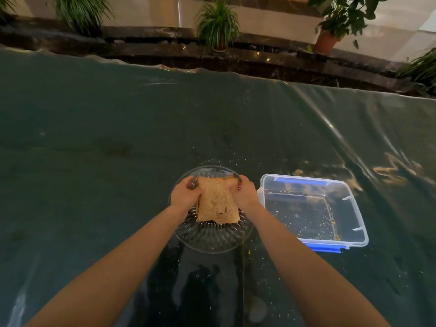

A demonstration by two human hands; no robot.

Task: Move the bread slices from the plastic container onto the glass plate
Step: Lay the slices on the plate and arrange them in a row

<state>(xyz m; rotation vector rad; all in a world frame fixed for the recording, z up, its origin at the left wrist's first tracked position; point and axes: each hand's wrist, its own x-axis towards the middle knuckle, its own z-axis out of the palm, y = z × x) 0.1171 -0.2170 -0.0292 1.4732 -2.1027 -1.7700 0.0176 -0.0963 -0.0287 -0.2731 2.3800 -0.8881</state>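
A stack of brown bread slices [215,204] rests on the round ribbed glass plate [212,239] at the centre of the table. My left hand [185,193] grips the stack's left side and my right hand [245,192] grips its right side, fingers curled over the far corners. Just right of the plate stands the clear plastic container [354,208] with blue clips; it holds only crumbs.
The table [94,149] is covered with a shiny dark green sheet, sprinkled with crumbs around the plate. Behind the far edge runs a dark stone ledge with several potted plants [218,22].
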